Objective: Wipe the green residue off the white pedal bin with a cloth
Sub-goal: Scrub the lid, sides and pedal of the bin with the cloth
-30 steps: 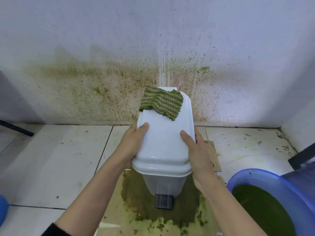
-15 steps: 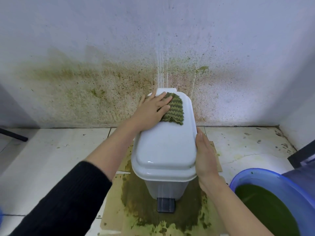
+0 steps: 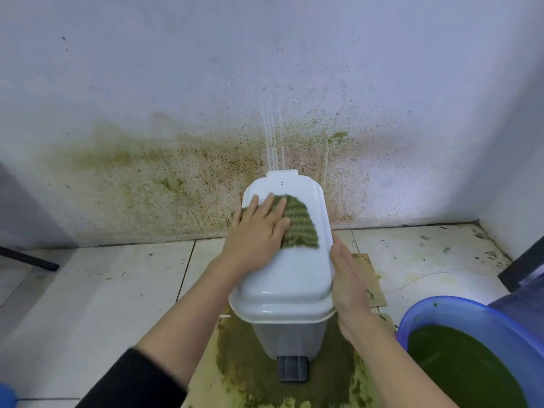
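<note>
Well, my left hand [image 3: 256,234] lies flat, fingers straight, pressing the ribbed green cloth [image 3: 300,228] onto the smooth plastic lid [image 3: 288,278] of the white pedal bin [image 3: 291,337] by the stained wall [image 3: 176,172] — even pressure for wiping, I judge. My right hand [image 3: 348,287], flat too, braces the lid's right edge so the light bin won't slide.

Tiled floor [image 3: 103,290] — stained cardboard [image 3: 372,278], blue basin [image 3: 435,304].

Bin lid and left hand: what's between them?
The green striped cloth, pressed flat onto the bin lid under the left hand; the head view shows it.
</note>
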Action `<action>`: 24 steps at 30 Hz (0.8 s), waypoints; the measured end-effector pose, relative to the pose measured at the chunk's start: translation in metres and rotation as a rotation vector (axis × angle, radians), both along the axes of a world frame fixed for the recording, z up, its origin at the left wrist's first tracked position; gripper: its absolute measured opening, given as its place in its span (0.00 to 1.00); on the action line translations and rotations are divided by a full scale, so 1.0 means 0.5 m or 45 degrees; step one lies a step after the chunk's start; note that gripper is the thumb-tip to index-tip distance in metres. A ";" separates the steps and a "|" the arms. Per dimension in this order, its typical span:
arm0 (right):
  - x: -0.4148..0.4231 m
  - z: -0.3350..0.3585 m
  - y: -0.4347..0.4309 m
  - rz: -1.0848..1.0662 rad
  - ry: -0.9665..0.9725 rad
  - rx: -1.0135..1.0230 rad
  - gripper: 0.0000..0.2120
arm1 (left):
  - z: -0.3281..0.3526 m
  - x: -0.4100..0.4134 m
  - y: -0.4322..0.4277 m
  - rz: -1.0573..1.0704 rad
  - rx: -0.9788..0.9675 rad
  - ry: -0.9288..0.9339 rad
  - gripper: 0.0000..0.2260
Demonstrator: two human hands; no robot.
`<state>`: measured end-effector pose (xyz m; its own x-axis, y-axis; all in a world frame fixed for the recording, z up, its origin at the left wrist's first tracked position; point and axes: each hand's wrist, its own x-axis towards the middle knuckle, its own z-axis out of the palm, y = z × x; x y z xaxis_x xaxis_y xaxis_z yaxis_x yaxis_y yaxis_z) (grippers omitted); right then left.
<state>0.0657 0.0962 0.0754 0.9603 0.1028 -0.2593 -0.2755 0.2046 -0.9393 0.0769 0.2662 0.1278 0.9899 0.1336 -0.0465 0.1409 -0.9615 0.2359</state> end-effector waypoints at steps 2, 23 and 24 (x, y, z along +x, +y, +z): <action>0.001 0.000 0.001 0.026 -0.014 -0.001 0.20 | -0.004 0.100 0.013 0.195 0.009 -0.014 0.25; 0.145 0.089 0.062 0.445 -0.648 -0.990 0.27 | -0.001 -0.111 -0.023 0.445 -0.677 -0.267 0.24; 0.180 0.080 0.080 0.533 -0.649 -1.109 0.28 | -0.015 -0.123 -0.025 0.446 -0.676 -0.226 0.26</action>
<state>0.1559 0.1363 0.1155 0.9072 0.4204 0.0172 0.2943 -0.6047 -0.7401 0.0151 0.2537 0.1202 0.8908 0.4531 -0.0347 0.3393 -0.6124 0.7140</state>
